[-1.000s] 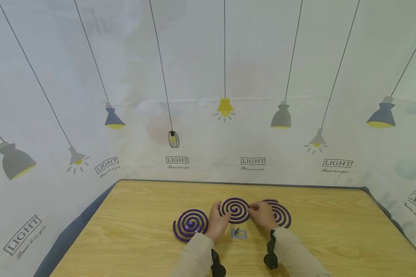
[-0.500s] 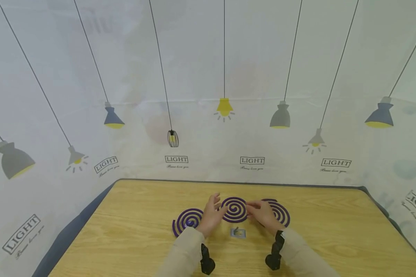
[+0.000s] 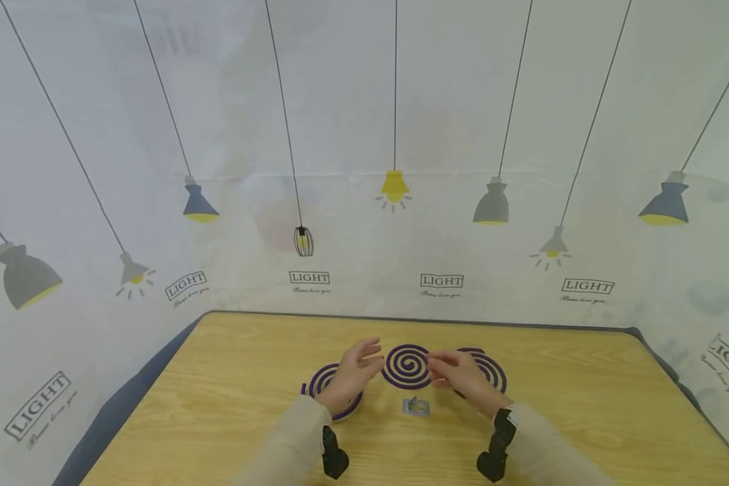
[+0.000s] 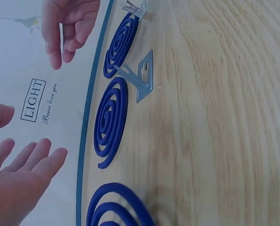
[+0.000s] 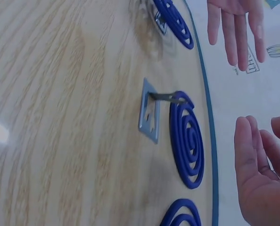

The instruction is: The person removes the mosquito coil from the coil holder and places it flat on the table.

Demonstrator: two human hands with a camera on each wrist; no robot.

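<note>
The left hand (image 3: 347, 375) and right hand (image 3: 462, 378) hover, fingers loosely extended — both empty — at either side of the middle mosquito coil (image 3: 409, 365), flat on the bench (image 3: 188, 405) behind its metal stand (image 3: 416, 413). The left coil (image 5: 175, 21) looks mounted; middle and right coil (image 4: 120, 43) apparently remain.

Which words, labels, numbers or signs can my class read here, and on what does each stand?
"LIGHT": boxed, repeated across the printed backdrop.
"love you": script beneath, same backdrop; the word before it is unclear.
Faint marks, upper left of the backdrop: too blurred to read.
No readable numbers.
</note>
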